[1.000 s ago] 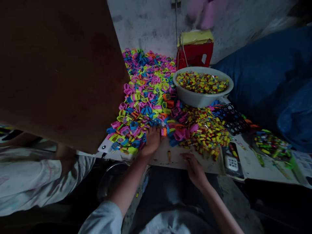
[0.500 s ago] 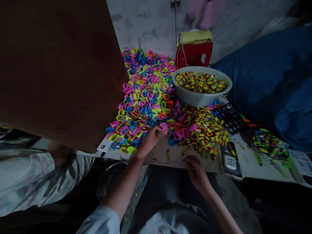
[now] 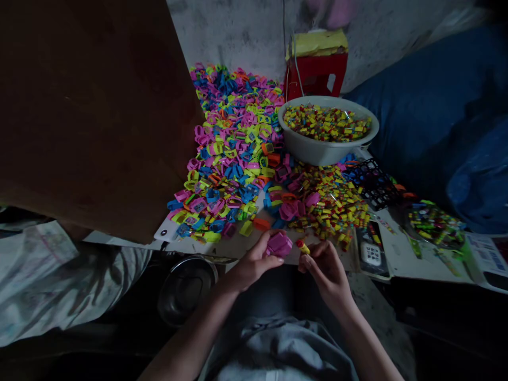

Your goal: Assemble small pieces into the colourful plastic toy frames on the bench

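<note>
Just over the table's front edge, my left hand is closed around a pink plastic toy watch. Facing it from the right, my right hand pinches a small yellow tube with a red end. The tube points toward the watch, a small gap apart from it. Beyond my hands spreads a heap of pink, yellow, blue and orange toy watches. To its right lies a pile of small yellow and red tubes.
A grey basin full of the tubes stands behind the pile, before a red stool. A phone lies at right, near a black grid tray. A large cardboard box blocks the left, with another person's sleeve below.
My left hand has come back from the heap toward me with a pink toy watch. My right hand has lifted a yellow and red tube, and both hands are now close together.
</note>
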The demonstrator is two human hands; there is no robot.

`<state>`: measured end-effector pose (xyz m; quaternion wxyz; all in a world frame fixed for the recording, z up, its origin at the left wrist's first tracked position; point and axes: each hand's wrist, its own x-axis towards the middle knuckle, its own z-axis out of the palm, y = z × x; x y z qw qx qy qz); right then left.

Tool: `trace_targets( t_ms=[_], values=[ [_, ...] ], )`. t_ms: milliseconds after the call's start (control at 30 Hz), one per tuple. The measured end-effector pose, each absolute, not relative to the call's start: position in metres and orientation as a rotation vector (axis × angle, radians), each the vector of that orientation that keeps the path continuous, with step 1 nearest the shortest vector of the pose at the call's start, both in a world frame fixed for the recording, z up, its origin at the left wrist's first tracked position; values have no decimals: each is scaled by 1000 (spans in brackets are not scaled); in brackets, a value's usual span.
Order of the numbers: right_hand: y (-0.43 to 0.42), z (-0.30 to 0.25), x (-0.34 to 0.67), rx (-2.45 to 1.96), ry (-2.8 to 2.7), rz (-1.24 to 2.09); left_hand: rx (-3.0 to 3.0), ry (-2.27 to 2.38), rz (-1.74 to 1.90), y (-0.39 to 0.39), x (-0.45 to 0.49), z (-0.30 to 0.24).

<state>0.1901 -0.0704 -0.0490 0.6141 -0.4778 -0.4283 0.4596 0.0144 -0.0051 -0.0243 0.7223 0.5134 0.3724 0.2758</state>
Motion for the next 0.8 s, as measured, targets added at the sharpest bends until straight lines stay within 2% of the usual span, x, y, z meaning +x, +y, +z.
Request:
trace_targets(
  t_ms=[300,567,800],
  values=[
    [-86,-45,197,-1220,-1246,791,1723,902,532,-23,22,9],
    [-90,-39,201,-1285,-1372,551,1850,919,531,-26,22,16],
    [-91,-35,201,-1278,-1370,505,1849,987,497,-28,24,19]
  ],
)
